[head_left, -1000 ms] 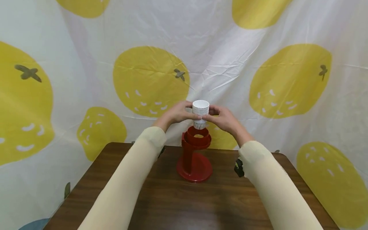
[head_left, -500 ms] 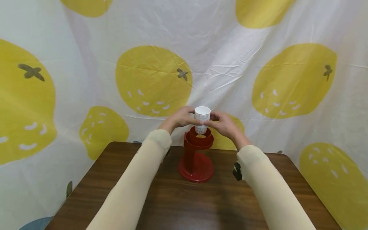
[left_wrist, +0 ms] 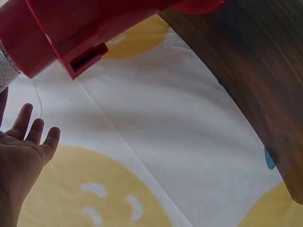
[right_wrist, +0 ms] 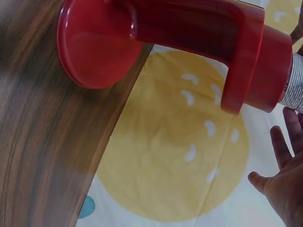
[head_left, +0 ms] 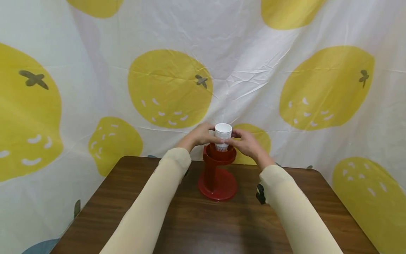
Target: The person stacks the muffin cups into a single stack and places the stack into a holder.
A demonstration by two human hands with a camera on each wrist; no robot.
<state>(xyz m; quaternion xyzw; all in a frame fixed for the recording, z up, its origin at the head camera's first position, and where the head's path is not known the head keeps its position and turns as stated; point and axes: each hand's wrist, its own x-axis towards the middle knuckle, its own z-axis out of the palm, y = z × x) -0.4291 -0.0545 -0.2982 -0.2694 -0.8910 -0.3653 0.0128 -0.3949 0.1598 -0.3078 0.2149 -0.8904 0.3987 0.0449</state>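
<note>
A stack of white paper cups (head_left: 223, 129) stands upright in the head view, its lower end inside the top ring of a red cup stand (head_left: 210, 174). My left hand (head_left: 203, 135) holds the stack from the left with thumb and fingers, and my right hand (head_left: 246, 142) does likewise from the right. In the left wrist view, the other fingers of the left hand (left_wrist: 23, 151) spread away from the cups. The right wrist view shows the stack (right_wrist: 294, 85) entering the red collar (right_wrist: 270, 68), with the right hand (right_wrist: 289, 179) beside it.
The stand's round red base (right_wrist: 97, 52) rests on a dark wooden table (head_left: 209, 225), near its back edge. Behind hangs a white cloth (head_left: 241, 46) printed with yellow lemons.
Both hands have lowered the stack of paper cups, from above the red stand down into its top ring. The stand has stayed in place on the table.
</note>
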